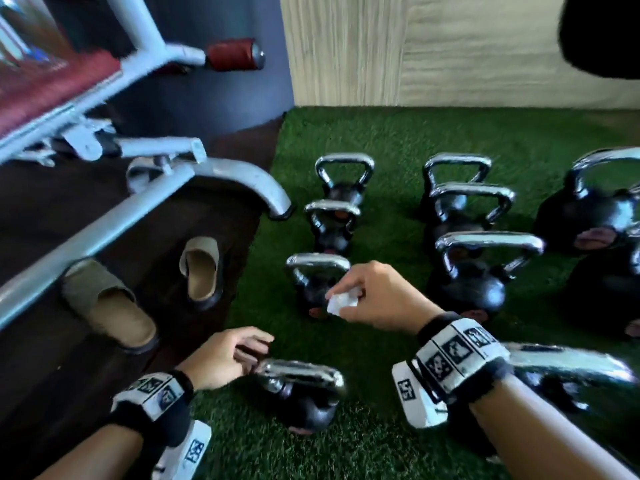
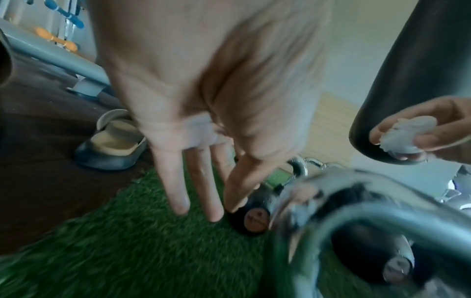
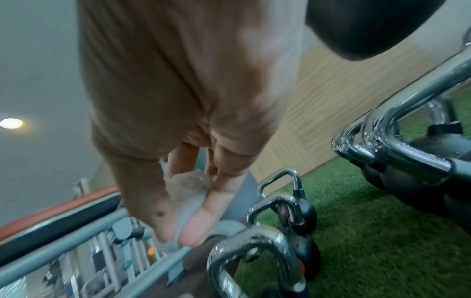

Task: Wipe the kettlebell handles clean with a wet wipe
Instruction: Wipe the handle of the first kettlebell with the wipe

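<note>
Several black kettlebells with chrome handles stand in rows on green turf (image 1: 381, 344). My right hand (image 1: 349, 299) pinches a crumpled white wet wipe (image 1: 341, 303) (image 2: 405, 137) (image 3: 188, 199) between thumb and fingers. It hovers just right of one small kettlebell's handle (image 1: 317, 263) (image 3: 252, 240), without touching it. The nearest small kettlebell's handle (image 1: 301, 374) (image 2: 362, 203) lies below. My left hand (image 1: 258, 351) (image 2: 216, 205) is beside that handle's left end, fingers straight and holding nothing.
A grey bench frame (image 1: 214, 171) and two beige slippers (image 1: 202, 268) (image 1: 110, 303) sit on the dark floor at left. Bigger kettlebells (image 1: 485, 268) (image 1: 588, 206) fill the right side, one (image 1: 571, 365) under my right forearm. A wood-panel wall (image 1: 450, 50) closes the back.
</note>
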Tool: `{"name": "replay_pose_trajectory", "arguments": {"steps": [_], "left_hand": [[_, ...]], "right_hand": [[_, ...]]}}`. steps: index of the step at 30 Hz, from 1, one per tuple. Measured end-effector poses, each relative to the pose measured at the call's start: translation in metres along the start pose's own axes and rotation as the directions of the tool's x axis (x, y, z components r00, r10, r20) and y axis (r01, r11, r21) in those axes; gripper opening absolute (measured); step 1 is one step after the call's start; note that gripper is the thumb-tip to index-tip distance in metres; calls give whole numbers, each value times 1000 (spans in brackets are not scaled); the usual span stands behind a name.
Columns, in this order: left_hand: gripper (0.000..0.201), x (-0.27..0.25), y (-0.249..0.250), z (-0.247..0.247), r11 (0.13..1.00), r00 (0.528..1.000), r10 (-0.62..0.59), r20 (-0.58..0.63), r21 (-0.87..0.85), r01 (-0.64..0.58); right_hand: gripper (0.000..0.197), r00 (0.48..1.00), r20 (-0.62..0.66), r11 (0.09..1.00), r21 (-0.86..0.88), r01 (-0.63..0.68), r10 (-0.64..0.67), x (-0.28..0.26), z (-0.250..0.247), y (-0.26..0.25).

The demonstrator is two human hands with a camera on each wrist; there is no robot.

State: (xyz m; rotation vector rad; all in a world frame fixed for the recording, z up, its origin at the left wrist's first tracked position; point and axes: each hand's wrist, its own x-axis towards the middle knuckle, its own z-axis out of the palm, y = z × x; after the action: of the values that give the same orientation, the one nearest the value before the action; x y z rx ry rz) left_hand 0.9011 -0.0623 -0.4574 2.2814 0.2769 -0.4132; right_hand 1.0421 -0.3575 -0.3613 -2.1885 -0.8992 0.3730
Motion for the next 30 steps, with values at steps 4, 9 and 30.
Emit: {"name": "replay_pose_trajectory", "arguments": {"steps": [4, 9, 30], "left_hand": [[43, 46, 16, -31, 1000, 999, 8, -38, 23, -7], [50, 113, 4, -40, 995, 998, 63, -14, -74, -64], [52, 222, -9, 15, 885, 945, 307, -115, -331, -328]], "right_hand": [[17, 966, -241, 992, 100, -72, 94, 10, -9, 13], [11, 895, -395, 971, 191, -142, 208, 39, 1, 31], [19, 842, -532, 988, -67, -141, 84, 121, 57, 19]]}}
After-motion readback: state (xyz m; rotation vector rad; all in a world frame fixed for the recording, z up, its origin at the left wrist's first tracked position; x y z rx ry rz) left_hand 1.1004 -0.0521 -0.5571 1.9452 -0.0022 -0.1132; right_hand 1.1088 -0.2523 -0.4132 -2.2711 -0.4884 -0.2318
